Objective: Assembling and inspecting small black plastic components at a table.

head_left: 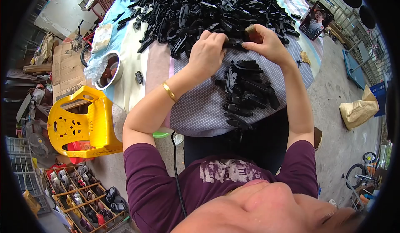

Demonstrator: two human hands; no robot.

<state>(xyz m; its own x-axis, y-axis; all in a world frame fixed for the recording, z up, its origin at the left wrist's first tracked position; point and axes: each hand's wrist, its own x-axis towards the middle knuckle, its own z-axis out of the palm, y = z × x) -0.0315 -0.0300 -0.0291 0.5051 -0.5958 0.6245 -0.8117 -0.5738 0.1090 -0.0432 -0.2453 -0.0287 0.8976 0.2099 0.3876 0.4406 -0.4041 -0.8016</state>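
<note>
A slim black plastic part [235, 45] spans between the hands: the right hand [267, 45] pinches one end, the left hand [208, 51] curls at the other. Grey white-dotted fabric [198, 103] spreads beneath, a large heap of black plastic pieces [216, 10] just beyond; a yellow plastic chair [99, 120] stands left on grey concrete [331, 141]. The left fingertips are hidden, so I cannot tell their hold.

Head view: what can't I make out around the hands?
All in the head view:
Left hand: some fingertips, hidden behind its back.
Black part beside it: left end, hidden by that hand.
Big black pile: lower layers, under upper pieces; far side, cut off by top edge.
</note>
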